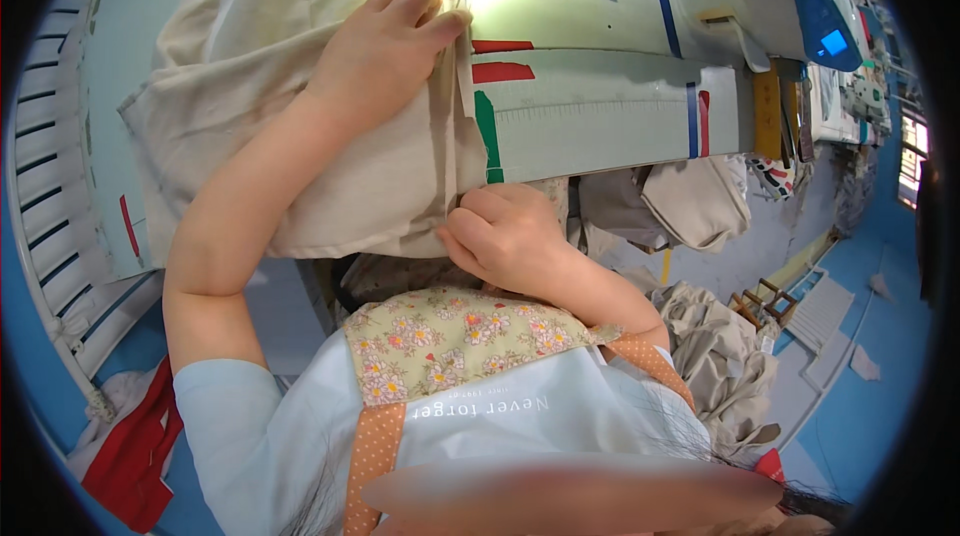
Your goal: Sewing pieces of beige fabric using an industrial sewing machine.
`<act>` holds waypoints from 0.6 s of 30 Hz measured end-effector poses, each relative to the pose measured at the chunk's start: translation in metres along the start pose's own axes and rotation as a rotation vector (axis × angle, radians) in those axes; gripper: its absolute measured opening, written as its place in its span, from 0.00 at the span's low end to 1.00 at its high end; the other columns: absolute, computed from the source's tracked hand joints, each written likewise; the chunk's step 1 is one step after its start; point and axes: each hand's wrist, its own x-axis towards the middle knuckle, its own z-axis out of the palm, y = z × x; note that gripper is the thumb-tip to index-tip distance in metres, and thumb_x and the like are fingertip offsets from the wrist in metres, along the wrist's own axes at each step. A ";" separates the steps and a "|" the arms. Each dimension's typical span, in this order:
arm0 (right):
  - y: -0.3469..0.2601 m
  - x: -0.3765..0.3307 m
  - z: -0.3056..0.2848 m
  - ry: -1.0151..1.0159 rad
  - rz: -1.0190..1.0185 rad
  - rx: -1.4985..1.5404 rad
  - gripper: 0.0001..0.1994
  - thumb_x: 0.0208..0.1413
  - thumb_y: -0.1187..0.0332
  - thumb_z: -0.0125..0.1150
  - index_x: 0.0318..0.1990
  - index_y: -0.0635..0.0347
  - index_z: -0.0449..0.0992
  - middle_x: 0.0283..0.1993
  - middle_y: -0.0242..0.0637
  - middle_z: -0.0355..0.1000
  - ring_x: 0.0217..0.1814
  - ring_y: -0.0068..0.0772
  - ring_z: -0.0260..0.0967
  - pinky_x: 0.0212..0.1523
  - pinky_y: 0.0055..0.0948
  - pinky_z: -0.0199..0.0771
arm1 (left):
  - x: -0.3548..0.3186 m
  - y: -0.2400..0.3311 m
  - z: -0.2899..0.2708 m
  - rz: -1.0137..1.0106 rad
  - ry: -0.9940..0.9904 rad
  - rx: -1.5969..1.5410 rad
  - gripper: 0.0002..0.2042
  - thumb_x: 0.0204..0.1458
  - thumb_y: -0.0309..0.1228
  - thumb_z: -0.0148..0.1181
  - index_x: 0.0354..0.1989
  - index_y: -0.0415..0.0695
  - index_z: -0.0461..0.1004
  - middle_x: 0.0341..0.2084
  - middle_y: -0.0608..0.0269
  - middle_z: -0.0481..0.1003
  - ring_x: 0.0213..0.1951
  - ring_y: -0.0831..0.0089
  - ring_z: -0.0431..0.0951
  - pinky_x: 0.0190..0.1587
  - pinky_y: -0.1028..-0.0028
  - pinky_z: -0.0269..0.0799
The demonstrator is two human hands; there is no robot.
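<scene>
pale-green floral cloth apron bib (450, 341) over a light-blue short-sleeved shirt (540, 426) is nearest. beyond it, creased beige woven fabric (230, 136) spreads across the pale-green sewing table (600, 116), its far end reaching the lit needle area of a blue-and-white sewing machine (815, 11). the left hand (395, 46) bends over the fabric close to the needle, thumb and fingers closed on its right edge. the right hand (505, 226) pinches the same edge lower down, at the table's near side. the step in hand looks like lining up that narrow folded edge for stitching; the next move seems to call for keeping it flat, straight and lightly taut, with fingertips clear of the needle.
</scene>
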 end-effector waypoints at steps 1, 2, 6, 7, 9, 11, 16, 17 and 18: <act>0.001 0.002 -0.004 -0.009 0.001 -0.006 0.12 0.42 0.72 0.71 0.22 0.56 0.68 0.23 0.34 0.65 0.22 0.38 0.68 0.21 0.34 0.69 | 0.000 -0.001 0.000 0.018 0.001 0.007 0.17 0.48 0.24 0.60 0.49 0.43 0.72 0.40 0.60 0.72 0.44 0.57 0.73 0.48 0.63 0.75; 0.003 0.005 -0.010 -0.088 0.006 0.061 0.10 0.43 0.73 0.71 0.24 0.57 0.71 0.24 0.34 0.67 0.24 0.37 0.69 0.21 0.33 0.69 | 0.000 -0.002 0.001 0.025 0.003 0.011 0.17 0.48 0.24 0.60 0.49 0.43 0.72 0.40 0.60 0.72 0.44 0.57 0.73 0.48 0.63 0.75; 0.022 0.024 -0.034 0.104 0.271 0.251 0.06 0.45 0.76 0.69 0.32 0.60 0.78 0.27 0.35 0.72 0.28 0.32 0.73 0.26 0.28 0.72 | 0.002 -0.003 0.003 -0.030 0.112 -0.062 0.12 0.48 0.24 0.60 0.42 0.42 0.71 0.37 0.59 0.73 0.43 0.56 0.74 0.46 0.62 0.75; 0.032 0.033 -0.036 0.199 0.317 0.170 0.07 0.46 0.76 0.69 0.33 0.59 0.78 0.29 0.36 0.73 0.29 0.35 0.73 0.29 0.30 0.74 | 0.002 -0.002 0.003 -0.059 0.133 -0.091 0.11 0.48 0.24 0.60 0.40 0.42 0.70 0.36 0.59 0.74 0.43 0.55 0.74 0.46 0.62 0.75; 0.050 0.053 -0.034 0.297 0.358 0.094 0.07 0.47 0.76 0.69 0.34 0.59 0.79 0.31 0.37 0.74 0.30 0.38 0.73 0.32 0.31 0.75 | 0.002 -0.002 0.003 -0.077 0.148 -0.123 0.10 0.47 0.22 0.61 0.38 0.43 0.71 0.35 0.58 0.74 0.42 0.54 0.75 0.45 0.61 0.74; 0.062 0.073 -0.023 0.343 0.488 0.125 0.07 0.49 0.74 0.68 0.36 0.60 0.79 0.35 0.40 0.75 0.33 0.39 0.75 0.35 0.33 0.77 | 0.003 -0.002 0.002 -0.104 0.164 -0.160 0.10 0.46 0.21 0.62 0.37 0.43 0.72 0.35 0.58 0.75 0.41 0.53 0.75 0.44 0.60 0.74; 0.078 0.104 -0.004 0.194 0.475 -0.190 0.11 0.49 0.67 0.68 0.36 0.64 0.76 0.36 0.45 0.75 0.34 0.43 0.77 0.35 0.36 0.78 | 0.004 -0.003 0.000 -0.116 0.187 -0.231 0.10 0.45 0.20 0.63 0.37 0.43 0.72 0.35 0.58 0.75 0.42 0.53 0.75 0.44 0.60 0.74; 0.078 0.106 -0.001 0.189 0.433 -0.304 0.12 0.50 0.65 0.67 0.35 0.65 0.75 0.36 0.47 0.74 0.34 0.44 0.77 0.35 0.37 0.79 | 0.004 -0.003 0.000 -0.117 0.186 -0.231 0.10 0.45 0.20 0.63 0.37 0.43 0.72 0.35 0.58 0.75 0.42 0.53 0.75 0.44 0.60 0.74; 0.078 0.107 0.002 0.188 0.433 -0.304 0.12 0.50 0.65 0.67 0.35 0.65 0.75 0.36 0.47 0.74 0.34 0.44 0.77 0.35 0.37 0.79 | 0.003 -0.003 -0.001 -0.129 0.178 -0.245 0.11 0.45 0.20 0.64 0.37 0.43 0.72 0.35 0.57 0.75 0.42 0.53 0.75 0.45 0.60 0.73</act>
